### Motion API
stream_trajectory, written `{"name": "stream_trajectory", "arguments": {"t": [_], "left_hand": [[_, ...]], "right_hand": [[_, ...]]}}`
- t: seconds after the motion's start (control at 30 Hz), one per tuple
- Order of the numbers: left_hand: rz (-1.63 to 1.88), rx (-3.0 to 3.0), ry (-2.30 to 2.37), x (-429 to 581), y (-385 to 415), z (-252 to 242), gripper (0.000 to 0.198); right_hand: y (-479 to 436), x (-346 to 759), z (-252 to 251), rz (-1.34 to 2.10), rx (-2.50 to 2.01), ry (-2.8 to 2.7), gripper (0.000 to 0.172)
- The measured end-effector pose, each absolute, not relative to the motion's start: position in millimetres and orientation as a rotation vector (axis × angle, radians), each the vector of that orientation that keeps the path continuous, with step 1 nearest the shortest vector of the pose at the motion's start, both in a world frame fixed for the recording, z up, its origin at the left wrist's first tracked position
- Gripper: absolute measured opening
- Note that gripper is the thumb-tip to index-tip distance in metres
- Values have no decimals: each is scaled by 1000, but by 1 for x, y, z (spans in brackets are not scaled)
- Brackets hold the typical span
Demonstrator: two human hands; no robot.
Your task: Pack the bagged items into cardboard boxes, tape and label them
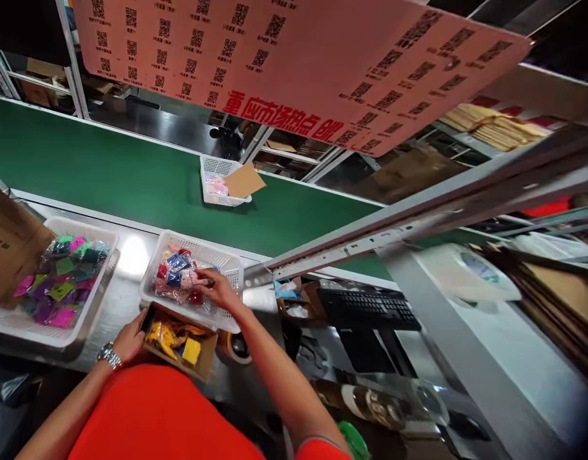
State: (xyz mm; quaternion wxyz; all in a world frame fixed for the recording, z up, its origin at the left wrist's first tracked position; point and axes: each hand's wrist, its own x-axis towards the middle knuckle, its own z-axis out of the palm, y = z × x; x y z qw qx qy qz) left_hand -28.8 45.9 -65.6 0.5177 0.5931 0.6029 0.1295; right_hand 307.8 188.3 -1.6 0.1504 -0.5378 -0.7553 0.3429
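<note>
My left hand (130, 340), with a metal watch at the wrist, grips the left side of a small open cardboard box (206, 358). Inside that box lie yellow and orange items and a yellow square. Over a white plastic basket (231, 263) just behind it, my right hand (218, 289) has its fingers closed on a pinkish clear-wrapped packet (197, 279). Red, blue and pink wrapped packets (175, 262) fill the left part of this basket. The exact edges of the held packet blend into the others.
To the left, a larger white basket (112, 246) holds many-coloured packets beside a big carton (11, 249). A green conveyor belt (145, 191) runs behind, carrying a small white basket (208, 191). A tape roll (239, 348), keyboard (371, 308) and metal post (332, 249) are to the right.
</note>
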Motion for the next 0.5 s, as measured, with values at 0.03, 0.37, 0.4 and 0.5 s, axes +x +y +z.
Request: {"name": "stream_trajectory", "arguments": {"t": [0.03,0.37,0.4,0.5], "left_hand": [[305,1424,1451,-29,46,-65,92],[321,1349,1484,-30,37,-66,96],[317,1344,1490,-30,36,-66,96],[308,1358,1491,-31,35,-66,96]], "right_hand": [[202,322,-8,918,-1737,-2119,68],[242,276,-110,795,-2163,-2327,152],[239,271,-113,731,-2129,-2379,143],[225,269,-116,629,-2036,-2442,95]]}}
